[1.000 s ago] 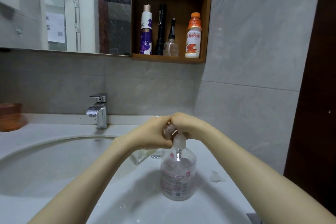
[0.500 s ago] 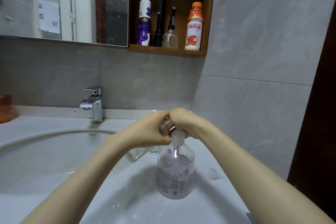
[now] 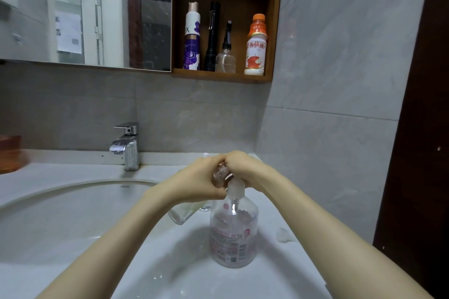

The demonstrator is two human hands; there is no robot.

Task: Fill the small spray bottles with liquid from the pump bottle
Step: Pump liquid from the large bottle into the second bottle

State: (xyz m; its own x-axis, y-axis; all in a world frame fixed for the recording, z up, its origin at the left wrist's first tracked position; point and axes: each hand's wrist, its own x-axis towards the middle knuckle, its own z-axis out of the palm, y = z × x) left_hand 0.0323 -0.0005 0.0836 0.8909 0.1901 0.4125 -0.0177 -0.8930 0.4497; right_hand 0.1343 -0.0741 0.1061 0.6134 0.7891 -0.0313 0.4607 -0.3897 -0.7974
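While left hand (image 3: 199, 178) grips spray bottle (image 3: 220, 173), right hand (image 3: 246, 167) clasps pump bottle (image 3: 233, 233) on wet white counter (image 3: 60, 173)

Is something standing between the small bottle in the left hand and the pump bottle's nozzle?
Nothing visible does. The left hand holds the small bottle right against the top of the pump bottle, which the right hand grips; fingers hide the exact meeting point.

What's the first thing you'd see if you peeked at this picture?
Two hands meet in the middle: the left hand grips a small spray bottle, and the right hand curls over the top of the clear pump bottle, which stands on the white counter beside the sink. Up on the wooden shelf, an orange-capped bottle stands out brightly.
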